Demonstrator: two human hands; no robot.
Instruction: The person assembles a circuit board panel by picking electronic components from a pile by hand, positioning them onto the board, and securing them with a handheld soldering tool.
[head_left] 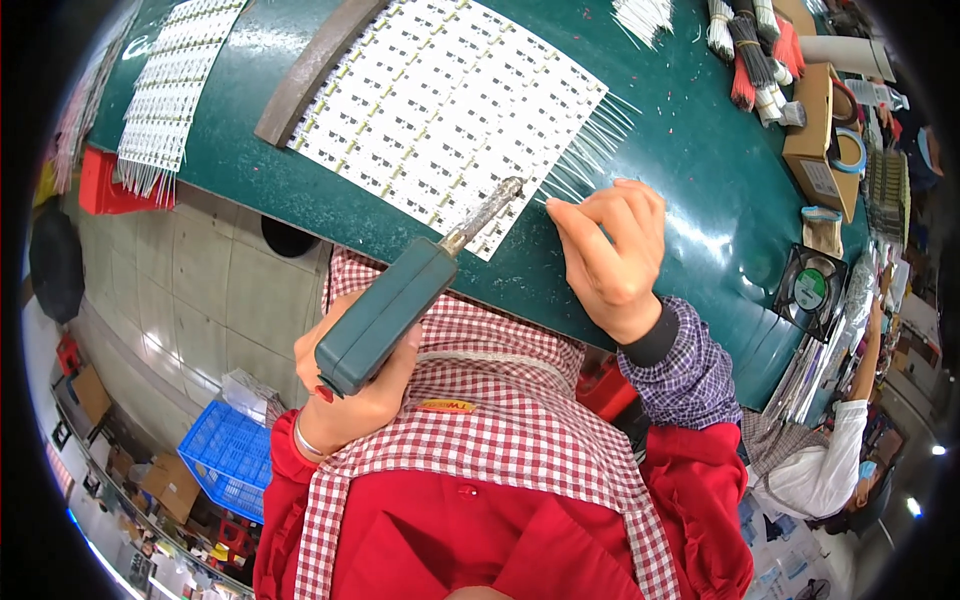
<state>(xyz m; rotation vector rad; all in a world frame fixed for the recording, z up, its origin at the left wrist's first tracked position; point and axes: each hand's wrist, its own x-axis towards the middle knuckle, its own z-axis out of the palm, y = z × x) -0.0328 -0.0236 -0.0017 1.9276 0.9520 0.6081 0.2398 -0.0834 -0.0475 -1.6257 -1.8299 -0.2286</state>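
While a white circuit-board panel lies on the green counter just beyond both hands, the left hand grips a soldering iron, its tip over the panel. The right hand pinches thumb and finger beside white wires; whether it holds one is unclear. Wires fringe much of that edge, the nearest stretch apparently remaining; a second, wire-fringed panel lies beyond the left hand, farther left.

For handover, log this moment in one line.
left hand: holding soldering iron; right hand: by white wires, contact unclear; circuit board: on table
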